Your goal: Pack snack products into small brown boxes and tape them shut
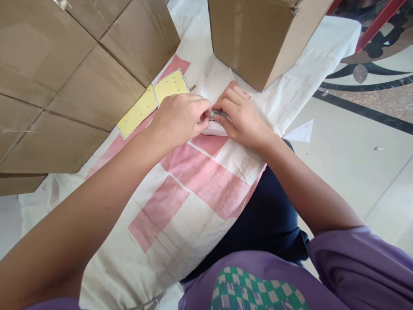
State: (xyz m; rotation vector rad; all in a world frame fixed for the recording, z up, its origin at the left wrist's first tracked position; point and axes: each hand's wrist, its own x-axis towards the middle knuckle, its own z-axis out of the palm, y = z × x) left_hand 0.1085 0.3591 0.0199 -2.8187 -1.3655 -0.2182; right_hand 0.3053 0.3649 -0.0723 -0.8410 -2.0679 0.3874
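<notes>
My left hand [180, 116] and my right hand [240, 116] meet over a white and pink woven sack [180, 202] spread on the floor. Both have their fingers pinched together on a small white card with a metallic piece [217, 125] held between them. Most of that small thing is hidden by my fingers. A yellow card with rows of small dots [151, 103] lies flat on the sack just left of my left hand.
Large cardboard boxes [64, 77] stand at the left, another cardboard box [261, 38] at the top middle. A white paper scrap [301, 132] lies on the tiled floor at the right. My dark-trousered leg [264, 219] rests on the sack.
</notes>
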